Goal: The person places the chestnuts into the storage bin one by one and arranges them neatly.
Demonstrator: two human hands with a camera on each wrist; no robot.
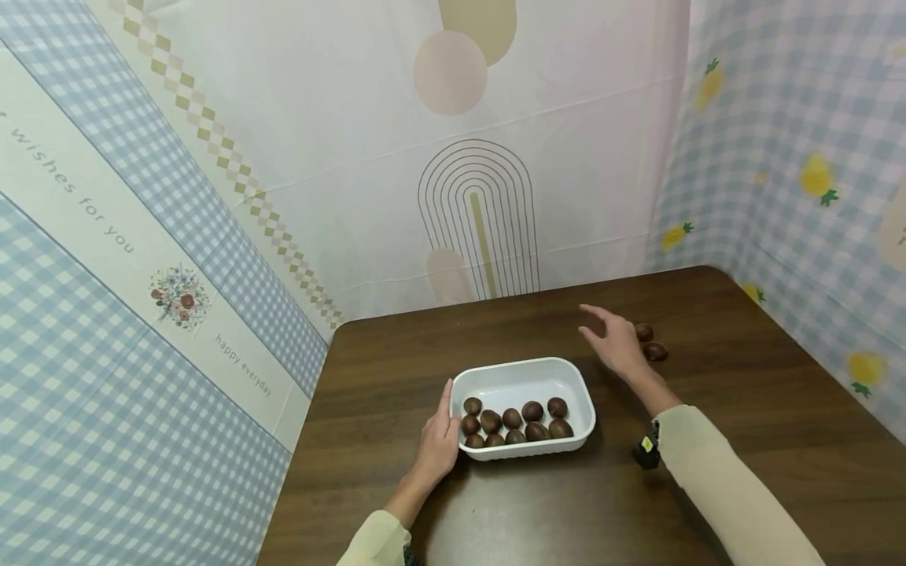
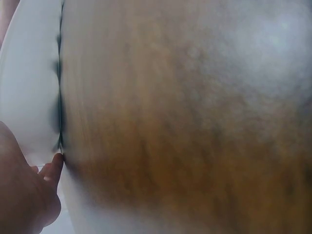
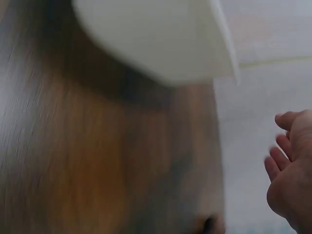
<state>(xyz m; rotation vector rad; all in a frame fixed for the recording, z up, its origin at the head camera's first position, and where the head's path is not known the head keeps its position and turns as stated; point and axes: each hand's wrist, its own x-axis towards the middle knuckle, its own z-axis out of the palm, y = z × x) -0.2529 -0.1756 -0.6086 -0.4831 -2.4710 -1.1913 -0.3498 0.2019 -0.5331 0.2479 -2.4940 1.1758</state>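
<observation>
A white rectangular dish (image 1: 520, 453) stands on the brown table, with several chestnuts (image 1: 532, 411) gathered along its near side. At the dish's left end, my left hand (image 1: 439, 440) rests against the outer wall, one finger stretched along the rim. In the left wrist view, a fingertip (image 2: 58, 160) touches the dish's lower edge. My right hand (image 1: 614, 343) is over the table to the right of the dish, thumb and fingers spread apart with nothing between them. Just beyond it to the right lie loose chestnuts (image 1: 655, 351), partly overlapped by the hand in the head view.
The dark wood table (image 1: 382, 377) has its far edge against a patterned cloth backdrop (image 1: 375, 236). Blue checked cloths (image 1: 786, 196) hang at the left and right sides. A small black device (image 1: 646, 446) sits on the right wrist.
</observation>
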